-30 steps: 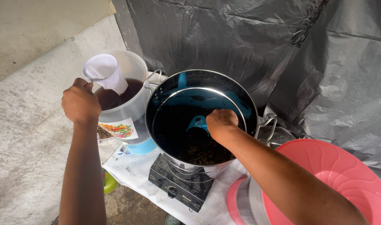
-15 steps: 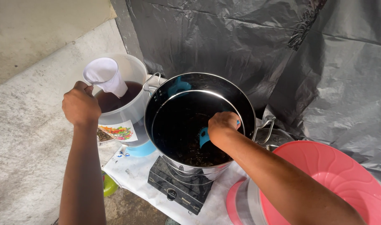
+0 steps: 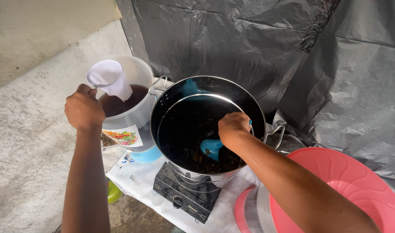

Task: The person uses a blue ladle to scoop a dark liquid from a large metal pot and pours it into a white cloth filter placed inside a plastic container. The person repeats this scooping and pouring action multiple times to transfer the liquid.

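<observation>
My left hand (image 3: 84, 108) grips the handle of a white cloth strainer (image 3: 110, 78) that hangs into a clear plastic bucket (image 3: 137, 118) of dark brown liquid. My right hand (image 3: 233, 127) is inside a large steel pot (image 3: 206, 125) and holds a blue ladle (image 3: 211, 148), whose scoop dips into the dark liquid. The pot stands on a small black stove (image 3: 184, 196), right beside the bucket.
A pink plastic lid (image 3: 348, 185) lies on a container at the lower right. Grey plastic sheeting (image 3: 292, 51) hangs behind the pot. A white cloth (image 3: 132, 177) covers the table; a concrete wall (image 3: 29, 129) is to the left. A green object (image 3: 113, 193) peeks out below.
My right hand has moved the blue ladle lower and to the near side of the pot. My left hand has stayed on the strainer.
</observation>
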